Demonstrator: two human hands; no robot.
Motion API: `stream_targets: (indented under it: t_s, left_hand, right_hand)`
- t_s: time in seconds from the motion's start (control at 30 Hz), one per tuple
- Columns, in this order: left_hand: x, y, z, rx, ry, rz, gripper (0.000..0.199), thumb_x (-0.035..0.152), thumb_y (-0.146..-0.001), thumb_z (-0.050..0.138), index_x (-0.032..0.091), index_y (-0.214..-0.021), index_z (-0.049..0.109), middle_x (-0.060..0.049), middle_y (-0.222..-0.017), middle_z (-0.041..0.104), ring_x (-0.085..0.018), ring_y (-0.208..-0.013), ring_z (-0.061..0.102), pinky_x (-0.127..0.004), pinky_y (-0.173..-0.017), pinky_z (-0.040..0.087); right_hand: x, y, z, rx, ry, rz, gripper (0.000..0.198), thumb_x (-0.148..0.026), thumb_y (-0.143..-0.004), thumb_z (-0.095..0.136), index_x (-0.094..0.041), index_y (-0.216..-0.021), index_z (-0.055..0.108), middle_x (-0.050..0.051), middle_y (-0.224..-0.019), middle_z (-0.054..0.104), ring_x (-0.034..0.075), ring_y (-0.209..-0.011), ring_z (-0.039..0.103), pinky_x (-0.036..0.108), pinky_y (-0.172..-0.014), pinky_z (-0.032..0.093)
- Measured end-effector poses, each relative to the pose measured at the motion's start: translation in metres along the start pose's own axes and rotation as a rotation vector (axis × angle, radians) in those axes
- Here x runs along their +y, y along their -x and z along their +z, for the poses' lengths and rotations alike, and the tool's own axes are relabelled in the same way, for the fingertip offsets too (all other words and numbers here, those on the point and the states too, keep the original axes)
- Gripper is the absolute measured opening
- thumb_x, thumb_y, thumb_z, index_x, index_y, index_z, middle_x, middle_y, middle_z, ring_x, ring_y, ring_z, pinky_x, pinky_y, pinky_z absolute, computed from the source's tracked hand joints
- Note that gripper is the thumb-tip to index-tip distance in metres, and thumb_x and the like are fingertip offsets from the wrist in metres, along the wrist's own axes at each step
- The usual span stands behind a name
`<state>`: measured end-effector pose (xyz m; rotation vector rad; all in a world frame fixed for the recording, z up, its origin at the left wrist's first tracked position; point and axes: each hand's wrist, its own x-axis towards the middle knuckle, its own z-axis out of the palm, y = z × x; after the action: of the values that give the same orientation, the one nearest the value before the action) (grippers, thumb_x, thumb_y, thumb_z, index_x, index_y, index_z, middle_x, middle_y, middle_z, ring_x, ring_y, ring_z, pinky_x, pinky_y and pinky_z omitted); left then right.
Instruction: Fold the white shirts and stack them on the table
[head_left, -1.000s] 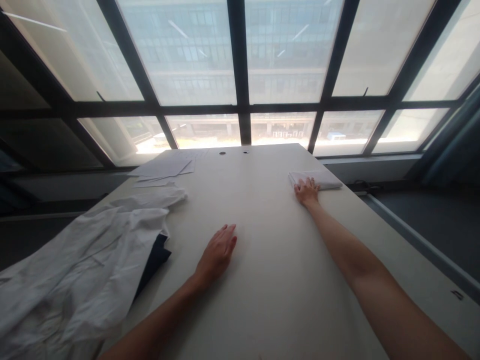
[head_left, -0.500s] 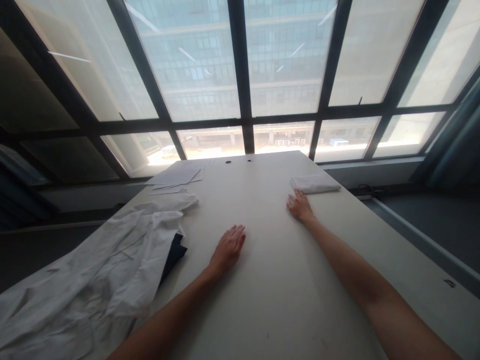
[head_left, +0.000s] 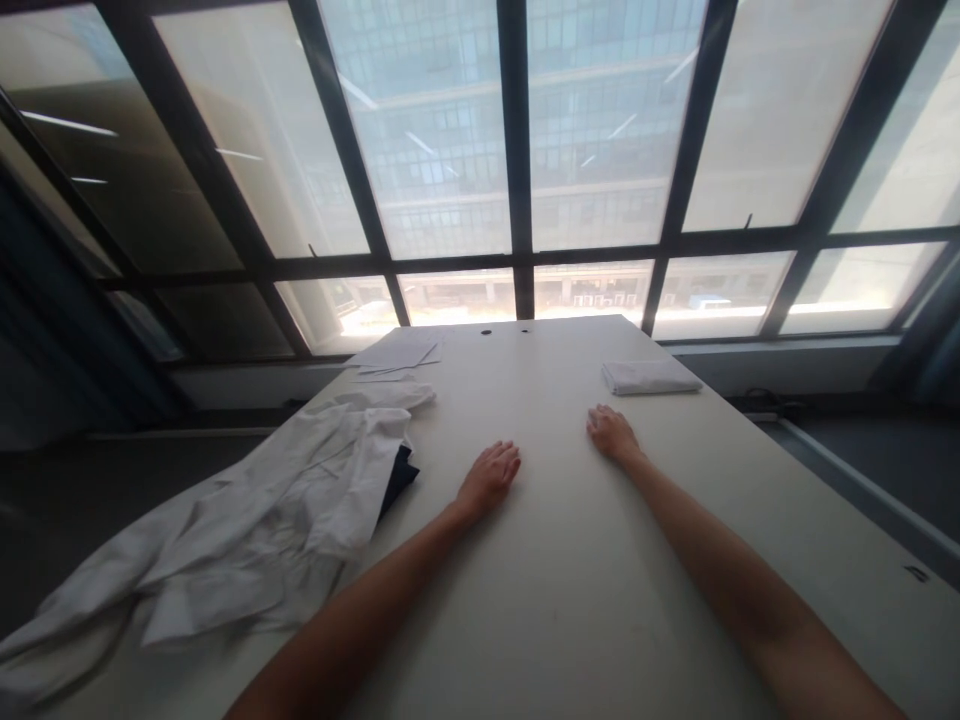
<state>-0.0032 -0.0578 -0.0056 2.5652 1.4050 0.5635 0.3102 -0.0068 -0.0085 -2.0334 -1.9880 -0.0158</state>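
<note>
My left hand (head_left: 489,476) rests on the white table (head_left: 551,580), palm down, fingers stretched out and holding nothing. To its left lies a crumpled white garment (head_left: 300,490), with a dark blue piece of cloth (head_left: 397,478) showing from under its right edge. My right hand (head_left: 612,434) is also palm down on the table, open, its fingers slightly bent. Just beyond it, a small gap away, sits a folded white cloth (head_left: 652,377). Neither hand touches any cloth.
Several sheets of paper (head_left: 401,352) lie at the far left of the table. Two small dark holes, one a cable hole (head_left: 486,332), mark its far end. Tall windows (head_left: 442,150) stand behind, with a dark curtain (head_left: 64,310) at the left.
My right hand has drawn back from the folded cloth, which it was touching or nearly touching. My left hand has stayed about in place. The view has turned a little to the left.
</note>
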Motion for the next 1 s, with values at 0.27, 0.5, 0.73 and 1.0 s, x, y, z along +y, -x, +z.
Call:
stream_targets:
  t_s: [0.27, 0.5, 0.73, 1.0]
  left_hand:
    - [0.006, 0.008, -0.004, -0.039, -0.063, 0.079, 0.045, 0.038, -0.106, 0.037, 0.016, -0.138, 0.059, -0.012, -0.151, 0.052, -0.026, -0.144, 0.042, -0.044, -0.121, 0.032]
    - [0.004, 0.008, -0.001, -0.041, -0.099, 0.117, 0.043, 0.039, -0.105, 0.039, 0.018, -0.138, 0.059, -0.013, -0.151, 0.051, -0.027, -0.143, 0.043, -0.046, -0.119, 0.034]
    - [0.008, 0.006, -0.003, -0.076, -0.114, 0.109, 0.045, 0.040, -0.105, 0.039, 0.018, -0.141, 0.056, -0.013, -0.153, 0.048, -0.028, -0.145, 0.040, -0.046, -0.120, 0.032]
    - [0.006, 0.006, -0.002, -0.051, -0.112, 0.132, 0.041, 0.038, -0.104, 0.041, 0.020, -0.137, 0.058, -0.012, -0.150, 0.052, -0.027, -0.142, 0.043, -0.046, -0.119, 0.035]
  right_hand:
    - [-0.004, 0.013, 0.001, 0.009, -0.036, -0.040, 0.038, -0.026, -0.098, 0.043, -0.015, -0.128, 0.064, 0.017, -0.146, 0.054, 0.025, -0.136, 0.048, 0.039, -0.114, 0.032]
    - [0.000, 0.014, 0.002, 0.014, -0.063, -0.066, 0.037, -0.024, -0.096, 0.047, -0.014, -0.127, 0.065, 0.018, -0.144, 0.056, 0.025, -0.135, 0.050, 0.036, -0.113, 0.033]
    - [0.001, 0.012, 0.003, 0.026, -0.056, -0.056, 0.037, -0.025, -0.096, 0.048, -0.016, -0.127, 0.066, 0.016, -0.144, 0.057, 0.023, -0.134, 0.052, 0.035, -0.112, 0.036]
    - [0.004, 0.011, 0.001, 0.021, -0.028, -0.052, 0.038, -0.027, -0.096, 0.048, -0.016, -0.127, 0.067, 0.014, -0.143, 0.059, 0.022, -0.131, 0.055, 0.031, -0.110, 0.039]
